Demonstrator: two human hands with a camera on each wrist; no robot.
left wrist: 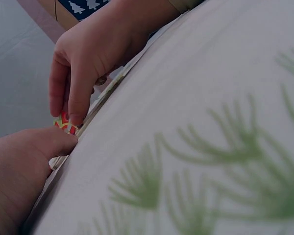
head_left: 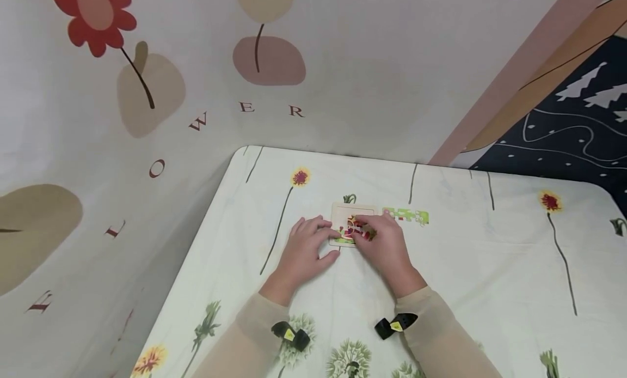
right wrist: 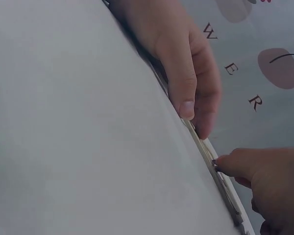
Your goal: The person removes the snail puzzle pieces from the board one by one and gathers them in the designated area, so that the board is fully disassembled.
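Observation:
A small wooden puzzle board (head_left: 354, 208) with a raised pale rim lies on the table, its lower part filled with red, white and green pieces. My right hand (head_left: 384, 242) is over the board's right side, thumb and fingertips pinching a colourful puzzle piece (left wrist: 64, 122). Most of that piece is hidden by the fingers. At the board's left edge rests my left hand (head_left: 308, 250), its fingers fairly straight and the index fingertip touching the lower left pieces. In the right wrist view the board (right wrist: 206, 149) appears almost edge-on.
Joined green puzzle pieces (head_left: 411, 215) lie just right of the board. A white cloth with printed flowers covers the table (head_left: 490, 269). Behind it hangs a pale fabric wall (head_left: 362, 111) with printed letters. Each wrist wears a small black device (head_left: 290, 335).

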